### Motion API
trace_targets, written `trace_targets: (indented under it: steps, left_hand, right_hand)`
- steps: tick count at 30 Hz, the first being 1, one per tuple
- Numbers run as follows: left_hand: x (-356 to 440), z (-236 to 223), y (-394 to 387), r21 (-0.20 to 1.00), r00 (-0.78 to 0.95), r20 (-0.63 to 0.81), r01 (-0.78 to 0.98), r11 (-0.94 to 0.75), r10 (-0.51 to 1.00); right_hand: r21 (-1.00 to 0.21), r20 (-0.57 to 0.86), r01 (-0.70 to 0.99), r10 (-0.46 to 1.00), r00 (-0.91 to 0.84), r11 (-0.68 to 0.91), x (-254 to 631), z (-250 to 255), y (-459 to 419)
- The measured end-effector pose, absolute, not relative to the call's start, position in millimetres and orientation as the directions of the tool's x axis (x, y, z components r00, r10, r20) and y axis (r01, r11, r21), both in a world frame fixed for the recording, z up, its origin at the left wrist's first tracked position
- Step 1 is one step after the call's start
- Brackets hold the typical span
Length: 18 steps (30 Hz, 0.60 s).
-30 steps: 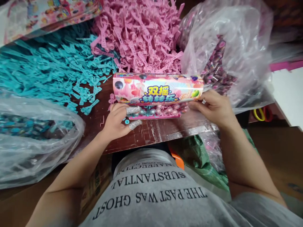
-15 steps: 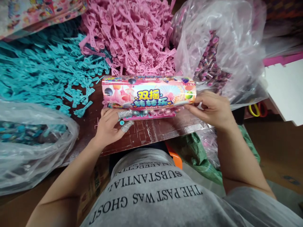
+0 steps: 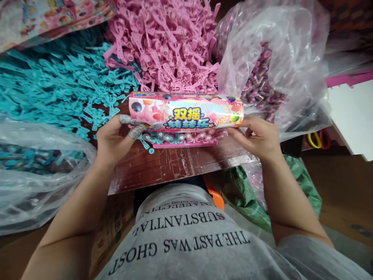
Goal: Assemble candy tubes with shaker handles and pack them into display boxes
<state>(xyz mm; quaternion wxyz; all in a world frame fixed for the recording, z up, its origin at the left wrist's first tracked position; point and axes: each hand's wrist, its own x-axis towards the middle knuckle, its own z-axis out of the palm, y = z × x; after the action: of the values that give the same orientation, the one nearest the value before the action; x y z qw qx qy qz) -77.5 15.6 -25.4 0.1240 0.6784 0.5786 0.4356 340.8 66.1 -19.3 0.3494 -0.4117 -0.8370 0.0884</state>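
Observation:
A curved, glossy printed card sleeve (image 3: 189, 111) with yellow and blue lettering lies crosswise between my hands. My left hand (image 3: 116, 134), with silvery wrapping on thumb and forefinger, pinches its left end. At the right end, my right hand (image 3: 256, 136) grips the lower corner between thumb and fingers. Below the sleeve's near edge shows a row of shiny teal and pink candy pieces (image 3: 180, 137), above the edge of a pink box or tray (image 3: 186, 145). A teal clip-like piece with a small gear (image 3: 150, 151) pokes out at the left. The sleeve covers the rest.
Heaps of teal plastic parts (image 3: 67, 85) and pink plastic parts (image 3: 169, 42) lie behind. Clear bags hold teal pieces (image 3: 26, 159) at left and pink-ended pieces (image 3: 259, 83) at right. Scissors with yellow handles (image 3: 314, 140) lie far right. The brown table's near edge (image 3: 175, 179) is before me.
My left hand has moved left and up, from under the sleeve's near edge to its left end. The sleeve has shifted slightly right. The right hand keeps its hold.

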Motion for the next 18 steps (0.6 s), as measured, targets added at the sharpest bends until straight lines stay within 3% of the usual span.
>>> trace_targets:
  steps: [3,7,11,15,18]
  left_hand:
    - [-80,-11,25,0.497,0.065,0.591,0.756,-0.426,0.804]
    - [-86,-12,30,0.333,0.207,0.6,0.814,-0.476,0.773]
    - [-91,-18,38,0.245,0.204,0.608,0.871,-0.426,0.767]
    - [-90,-17,46,0.221,0.258,0.529,0.878,-0.425,0.809]
    - [-91,-18,44,0.343,0.288,0.442,0.821,-0.456,0.85]
  right_hand:
    - [-0.433,0.506,0.638,0.758,-0.412,0.636,340,-18,62]
    - [-0.413,0.536,0.606,0.72,-0.442,0.68,342,-13,55]
    - [-0.39,0.517,0.618,0.718,-0.467,0.683,342,-7,49]
    - [-0.351,0.518,0.647,0.716,-0.468,0.677,346,-13,51]
    - [-0.33,0.485,0.66,0.721,-0.496,0.675,354,-27,55]
